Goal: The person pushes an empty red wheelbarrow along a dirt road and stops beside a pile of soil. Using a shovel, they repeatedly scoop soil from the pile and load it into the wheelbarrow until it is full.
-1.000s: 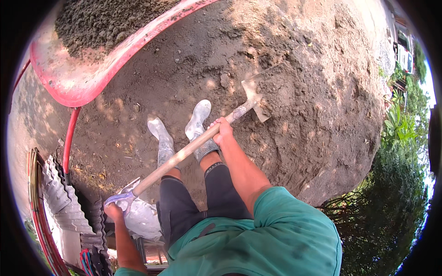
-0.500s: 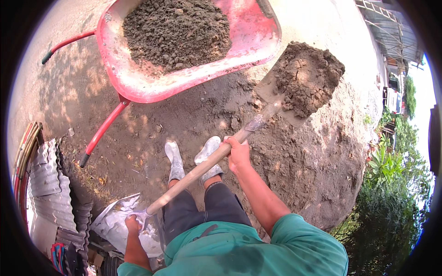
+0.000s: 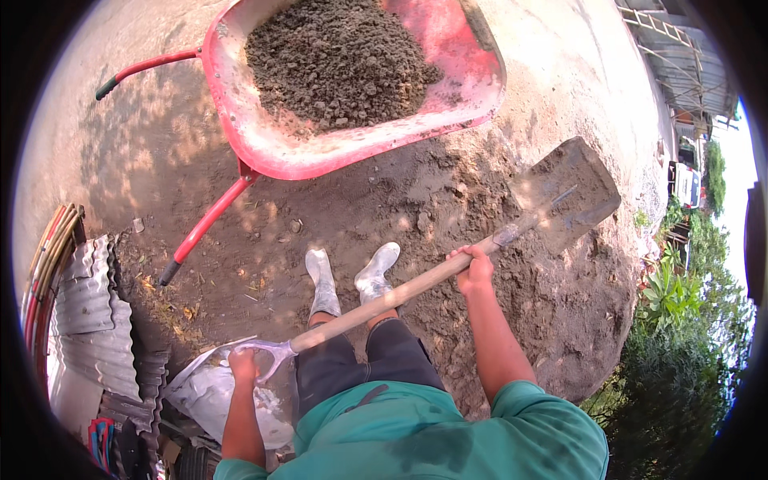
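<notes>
Step in hand: by the look of it, the person was between scoops, the shovel [image 3: 448, 276] held across the body with its blade bare apart from a thin film of dirt.
Next move, as a judgement: the blade would need to be dropped into the earth mound [image 3: 552, 320] on the right and driven under loose soil before another lift toward the wheelbarrow [image 3: 472, 92].
Left hand [image 3: 242, 366]: closed round the metal D-grip at the near end of the shaft, low on the left beside the hip.
Right hand [image 3: 474, 268]: wrapped round the wooden shaft farther up, close to the blade socket; the two hands sat well apart.
Shovel: pale wooden shaft, flat square steel blade, dull and dirt-stained, hanging above the right side of the mound.
Wheelbarrow: red tray at the far middle, heaped with dark crumbly soil, its red handles pointing left and near.
Feet: white rubber boots [image 3: 352, 280] stood on damp ground between barrow and mound.
Left edge: corrugated metal sheets [image 3: 88, 312].
</notes>
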### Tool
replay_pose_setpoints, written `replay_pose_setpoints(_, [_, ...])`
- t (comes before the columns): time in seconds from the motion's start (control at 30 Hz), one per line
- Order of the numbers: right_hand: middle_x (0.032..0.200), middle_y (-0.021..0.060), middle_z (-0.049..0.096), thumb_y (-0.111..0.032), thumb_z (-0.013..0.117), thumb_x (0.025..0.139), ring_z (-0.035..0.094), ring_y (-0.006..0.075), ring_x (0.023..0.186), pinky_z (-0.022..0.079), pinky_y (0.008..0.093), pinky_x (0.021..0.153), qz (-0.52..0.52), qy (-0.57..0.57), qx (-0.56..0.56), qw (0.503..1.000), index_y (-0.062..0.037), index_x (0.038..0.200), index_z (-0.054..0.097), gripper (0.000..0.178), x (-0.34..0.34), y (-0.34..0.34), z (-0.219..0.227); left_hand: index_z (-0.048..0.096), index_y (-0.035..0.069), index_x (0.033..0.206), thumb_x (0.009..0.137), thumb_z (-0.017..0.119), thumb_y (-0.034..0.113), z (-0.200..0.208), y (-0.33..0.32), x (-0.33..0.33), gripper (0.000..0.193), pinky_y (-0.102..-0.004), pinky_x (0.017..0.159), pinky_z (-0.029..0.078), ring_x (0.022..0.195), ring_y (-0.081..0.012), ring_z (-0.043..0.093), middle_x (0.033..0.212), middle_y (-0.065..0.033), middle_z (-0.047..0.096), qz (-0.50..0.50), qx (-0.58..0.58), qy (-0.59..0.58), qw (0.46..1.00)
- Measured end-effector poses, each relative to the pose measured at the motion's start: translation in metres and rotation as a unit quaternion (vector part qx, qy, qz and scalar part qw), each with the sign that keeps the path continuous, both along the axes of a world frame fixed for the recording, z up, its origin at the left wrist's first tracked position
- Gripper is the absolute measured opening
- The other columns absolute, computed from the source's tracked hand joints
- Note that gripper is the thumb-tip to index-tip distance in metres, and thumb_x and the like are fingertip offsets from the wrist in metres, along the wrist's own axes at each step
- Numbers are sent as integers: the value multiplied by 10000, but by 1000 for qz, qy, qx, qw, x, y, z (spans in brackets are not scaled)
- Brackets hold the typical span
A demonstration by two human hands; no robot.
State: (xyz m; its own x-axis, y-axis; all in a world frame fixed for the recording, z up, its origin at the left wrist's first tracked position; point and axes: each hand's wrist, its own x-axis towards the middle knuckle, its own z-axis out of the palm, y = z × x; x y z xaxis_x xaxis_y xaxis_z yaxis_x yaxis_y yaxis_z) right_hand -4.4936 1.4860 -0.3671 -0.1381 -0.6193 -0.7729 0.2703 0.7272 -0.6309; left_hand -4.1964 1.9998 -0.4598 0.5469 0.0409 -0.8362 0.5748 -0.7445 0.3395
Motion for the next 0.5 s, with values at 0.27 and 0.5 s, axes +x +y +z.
replay_pose_setpoints(0.27, [596,31,437,-121,571,740,468,179,544,451,351,563,-174,-144,177,958,-90,713,449,129,27,114,-168,530,11,751,700,515,36,119,41,105,59,-399,616,439,678,-284,536,759,-122,555,-502,89,-358,782])
replay_pose_setpoints(0.5, [661,62,488,-150,594,736,519,210,607,505,399,621,-167,-371,360,840,-72,754,484,137,199,243,-218,606,23,899,718,547,67,279,49,191,196,-444,590,464,669,-351,592,783,-148,619,-623,400,-420,525])
